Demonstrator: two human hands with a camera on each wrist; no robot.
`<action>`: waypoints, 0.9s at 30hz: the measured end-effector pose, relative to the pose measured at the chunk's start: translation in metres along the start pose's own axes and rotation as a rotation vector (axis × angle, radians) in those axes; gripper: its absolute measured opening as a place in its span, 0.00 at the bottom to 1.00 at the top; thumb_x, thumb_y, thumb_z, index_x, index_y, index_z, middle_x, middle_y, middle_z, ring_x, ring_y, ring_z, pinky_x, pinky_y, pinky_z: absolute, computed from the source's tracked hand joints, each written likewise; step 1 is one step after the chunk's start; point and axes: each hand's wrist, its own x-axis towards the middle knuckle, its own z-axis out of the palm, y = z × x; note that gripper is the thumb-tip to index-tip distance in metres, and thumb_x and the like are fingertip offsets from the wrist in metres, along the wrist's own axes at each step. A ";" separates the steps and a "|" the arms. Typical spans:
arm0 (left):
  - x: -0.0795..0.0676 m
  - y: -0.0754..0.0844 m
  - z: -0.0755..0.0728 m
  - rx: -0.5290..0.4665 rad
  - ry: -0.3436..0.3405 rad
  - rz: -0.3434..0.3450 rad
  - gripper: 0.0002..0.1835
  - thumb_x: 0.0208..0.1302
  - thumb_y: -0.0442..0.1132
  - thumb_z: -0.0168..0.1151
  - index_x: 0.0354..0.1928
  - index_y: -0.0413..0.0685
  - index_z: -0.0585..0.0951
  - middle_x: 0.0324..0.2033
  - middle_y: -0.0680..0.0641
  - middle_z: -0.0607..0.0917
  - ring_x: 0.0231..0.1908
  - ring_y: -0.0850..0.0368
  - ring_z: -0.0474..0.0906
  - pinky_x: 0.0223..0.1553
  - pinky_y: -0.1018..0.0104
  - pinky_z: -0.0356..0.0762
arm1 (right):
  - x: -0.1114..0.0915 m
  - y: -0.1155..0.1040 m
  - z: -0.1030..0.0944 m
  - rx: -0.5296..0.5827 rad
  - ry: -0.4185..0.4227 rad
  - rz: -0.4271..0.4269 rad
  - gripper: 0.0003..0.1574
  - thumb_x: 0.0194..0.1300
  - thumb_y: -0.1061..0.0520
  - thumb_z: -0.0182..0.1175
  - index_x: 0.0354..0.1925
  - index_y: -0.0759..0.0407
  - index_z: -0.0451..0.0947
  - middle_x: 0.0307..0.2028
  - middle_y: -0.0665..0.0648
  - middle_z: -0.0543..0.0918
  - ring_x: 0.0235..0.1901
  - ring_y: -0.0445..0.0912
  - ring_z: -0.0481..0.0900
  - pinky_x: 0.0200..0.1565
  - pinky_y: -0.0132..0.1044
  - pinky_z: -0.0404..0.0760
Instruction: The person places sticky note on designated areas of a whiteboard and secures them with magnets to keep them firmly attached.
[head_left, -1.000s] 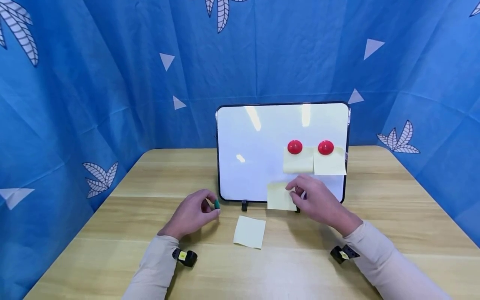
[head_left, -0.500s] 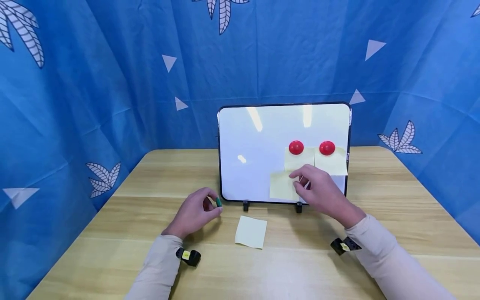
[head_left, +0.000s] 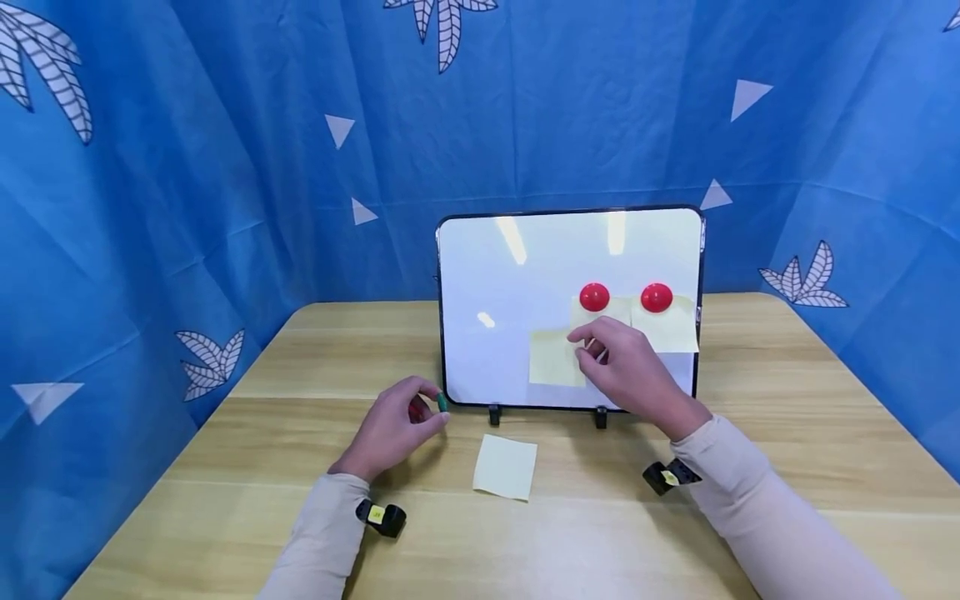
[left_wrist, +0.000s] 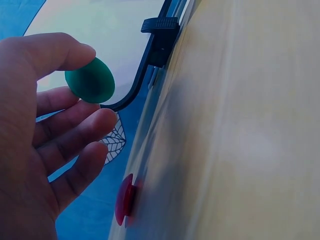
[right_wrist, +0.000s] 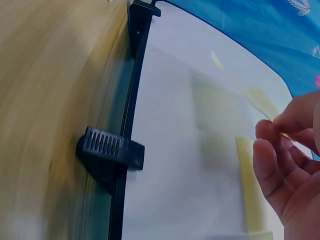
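My left hand [head_left: 390,429] pinches a round green magnet [left_wrist: 90,80] between thumb and index finger, low beside the whiteboard's lower left corner. A red magnet [left_wrist: 124,200] rests on the table beneath that hand. My right hand [head_left: 633,371] pinches a pale yellow sticky note [head_left: 553,360] by its right side, in front of the whiteboard [head_left: 502,275]. The right wrist view catches this note nearly edge-on, apart from the board. Two red magnets [head_left: 594,297] sit on two notes [head_left: 667,329] at the board's right half; my right hand partly covers the left one.
Another sticky note [head_left: 505,468] lies on the wooden table [head_left: 570,542] between my forearms. Black feet [head_left: 494,415] support the board's lower edge. A blue patterned curtain [head_left: 247,167] hangs behind and at both sides.
My right hand has lifted the sticky note from the board's lower edge to just below the pinned notes, then shifted it slightly left. The left hand stays nearly in place with the green magnet.
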 end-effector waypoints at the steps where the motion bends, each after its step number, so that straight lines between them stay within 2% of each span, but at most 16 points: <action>1: 0.000 0.000 0.000 0.000 0.001 0.003 0.15 0.61 0.44 0.72 0.48 0.53 0.80 0.40 0.48 0.83 0.35 0.58 0.77 0.39 0.61 0.79 | 0.001 0.000 0.001 -0.002 0.005 0.001 0.13 0.64 0.66 0.65 0.48 0.61 0.83 0.37 0.52 0.82 0.30 0.41 0.80 0.35 0.37 0.84; 9: 0.000 -0.001 0.002 -0.002 0.003 0.033 0.16 0.61 0.44 0.72 0.49 0.54 0.80 0.40 0.48 0.83 0.35 0.60 0.78 0.38 0.62 0.79 | 0.009 -0.002 0.006 -0.041 0.072 -0.018 0.14 0.62 0.66 0.67 0.48 0.62 0.83 0.39 0.55 0.82 0.31 0.44 0.81 0.35 0.40 0.84; 16: 0.002 -0.002 0.003 -0.005 0.025 0.032 0.15 0.61 0.45 0.72 0.48 0.55 0.80 0.40 0.51 0.82 0.35 0.59 0.78 0.38 0.61 0.80 | 0.015 -0.003 0.010 -0.054 0.138 -0.015 0.13 0.62 0.65 0.66 0.46 0.63 0.84 0.36 0.54 0.82 0.31 0.44 0.79 0.34 0.39 0.83; 23: 0.006 0.000 0.001 -0.034 0.053 0.096 0.14 0.62 0.44 0.72 0.47 0.56 0.80 0.40 0.52 0.82 0.33 0.61 0.79 0.34 0.62 0.80 | 0.020 -0.002 0.015 -0.067 0.151 -0.035 0.15 0.62 0.66 0.66 0.49 0.65 0.83 0.37 0.56 0.82 0.31 0.45 0.78 0.34 0.40 0.83; 27: 0.007 0.004 0.000 -0.038 0.083 0.107 0.14 0.61 0.44 0.72 0.47 0.56 0.81 0.40 0.54 0.81 0.33 0.61 0.78 0.33 0.63 0.80 | 0.021 -0.003 0.019 -0.079 0.135 -0.030 0.19 0.62 0.67 0.66 0.52 0.65 0.83 0.38 0.56 0.80 0.31 0.46 0.76 0.34 0.40 0.82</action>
